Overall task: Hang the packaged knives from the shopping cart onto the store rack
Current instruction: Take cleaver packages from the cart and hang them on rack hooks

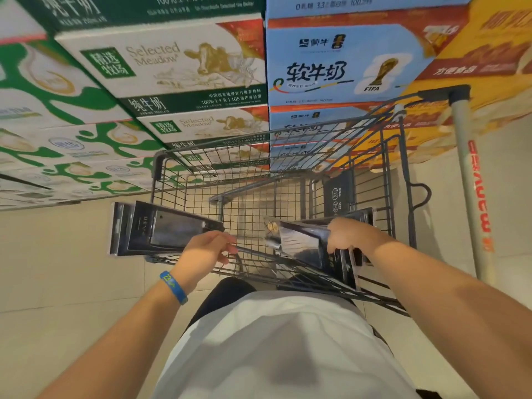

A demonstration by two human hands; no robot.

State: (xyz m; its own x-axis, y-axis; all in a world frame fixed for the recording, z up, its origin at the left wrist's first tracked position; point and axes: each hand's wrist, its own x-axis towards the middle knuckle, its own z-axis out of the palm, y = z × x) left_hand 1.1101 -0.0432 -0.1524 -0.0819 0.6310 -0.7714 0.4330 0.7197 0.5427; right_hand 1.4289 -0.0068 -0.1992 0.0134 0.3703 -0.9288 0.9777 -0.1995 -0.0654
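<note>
Packaged knives, two bundles, at shopping cart (288, 156).
Left hand (205, 249) gripped left bundle (161, 230), long axis pointing leftward past the cart rim; right hand (349, 236) clasped right bundle (305, 243) inside the basket, tilted up-left.

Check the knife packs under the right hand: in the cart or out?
In: the cart's wires cross before the knife packs; right hand grips them.

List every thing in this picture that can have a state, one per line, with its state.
Milk boxes: closed, stacked.
Cart: upright, facing the milk boxes.
Left knife packs: stacked, held over the cart's left rim.
Left hand: grips that stack by one end.
Right knife packs: tilted, held over the cart's near end.
Right hand: grips that bundle.
</note>
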